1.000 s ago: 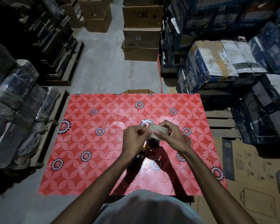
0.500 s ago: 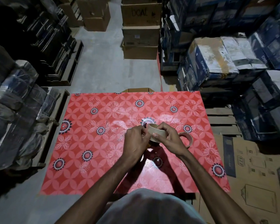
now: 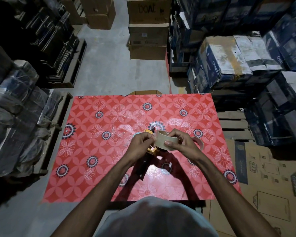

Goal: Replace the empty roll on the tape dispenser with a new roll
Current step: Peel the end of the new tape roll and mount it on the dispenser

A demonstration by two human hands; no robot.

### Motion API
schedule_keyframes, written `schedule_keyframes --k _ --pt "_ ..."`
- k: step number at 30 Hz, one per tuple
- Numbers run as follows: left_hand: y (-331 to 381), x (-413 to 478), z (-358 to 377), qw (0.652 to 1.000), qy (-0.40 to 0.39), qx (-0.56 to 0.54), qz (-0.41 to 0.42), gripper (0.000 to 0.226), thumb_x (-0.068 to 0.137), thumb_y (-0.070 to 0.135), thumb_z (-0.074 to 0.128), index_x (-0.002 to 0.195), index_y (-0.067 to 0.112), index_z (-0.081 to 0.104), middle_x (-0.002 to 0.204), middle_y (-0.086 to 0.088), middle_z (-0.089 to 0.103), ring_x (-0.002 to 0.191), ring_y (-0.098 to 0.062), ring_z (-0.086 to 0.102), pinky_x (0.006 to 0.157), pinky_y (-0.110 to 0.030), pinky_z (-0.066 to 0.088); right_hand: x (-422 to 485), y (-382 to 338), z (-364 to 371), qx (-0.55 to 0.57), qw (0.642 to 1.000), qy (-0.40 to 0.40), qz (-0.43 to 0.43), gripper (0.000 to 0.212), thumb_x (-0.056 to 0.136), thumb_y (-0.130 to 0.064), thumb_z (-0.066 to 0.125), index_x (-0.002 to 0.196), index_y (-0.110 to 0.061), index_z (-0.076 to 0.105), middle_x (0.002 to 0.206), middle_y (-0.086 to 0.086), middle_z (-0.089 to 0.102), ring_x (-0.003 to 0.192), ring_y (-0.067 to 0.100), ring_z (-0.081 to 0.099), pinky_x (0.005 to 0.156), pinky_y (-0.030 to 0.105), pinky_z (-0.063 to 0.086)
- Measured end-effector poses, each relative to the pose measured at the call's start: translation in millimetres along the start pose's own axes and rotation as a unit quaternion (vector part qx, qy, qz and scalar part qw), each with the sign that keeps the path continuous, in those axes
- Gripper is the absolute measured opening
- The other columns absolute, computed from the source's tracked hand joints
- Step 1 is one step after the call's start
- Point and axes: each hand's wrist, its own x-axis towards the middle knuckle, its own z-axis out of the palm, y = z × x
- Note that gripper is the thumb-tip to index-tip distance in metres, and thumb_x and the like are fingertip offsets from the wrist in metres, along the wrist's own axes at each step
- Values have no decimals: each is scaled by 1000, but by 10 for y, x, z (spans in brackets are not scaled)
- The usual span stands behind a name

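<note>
Two hands meet above a red flowered counter (image 3: 92, 151). The right hand (image 3: 183, 144) grips a tan tape roll (image 3: 162, 141), thumb on its near face and fingers curled over its far rim. The left hand (image 3: 140, 144), fingers curled, pinches at the roll's left edge. A yellow dispenser (image 3: 151, 152) lies on the counter just beneath both hands, mostly hidden. A second ring (image 3: 199, 142) sits just beyond the right hand.
</note>
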Motion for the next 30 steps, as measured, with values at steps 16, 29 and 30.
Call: schedule_keyframes --k 16,29,30 --pt "-132 -48 -62 996 11 -87 21 11 94 9 76 104 9 81 94 -3 81 86 -9 75 75 -19 57 -19 -35 54 -119 993 11 -11 23 78 -8 87 83 -2 65 87 10 66 78 9 62 68 28 48" --pt "-355 44 -129 999 -6 29 34 14 85 3 85 86 18 85 88 -4 83 87 -22 79 86 -41 64 -10 50 25 -275 959 -30 55 84 56 -46 94 119 -35 40 116 -4 67 103 24 69 85 52 57" --pt "-395 53 -131 999 -6 36 30 14 84 3 85 86 17 85 88 -4 83 87 -23 79 88 -43 64 -7 61 29 -281 957 -31 57 92 55 -45 94 128 -39 38 119 -6 67 105 20 69 86 48 58"
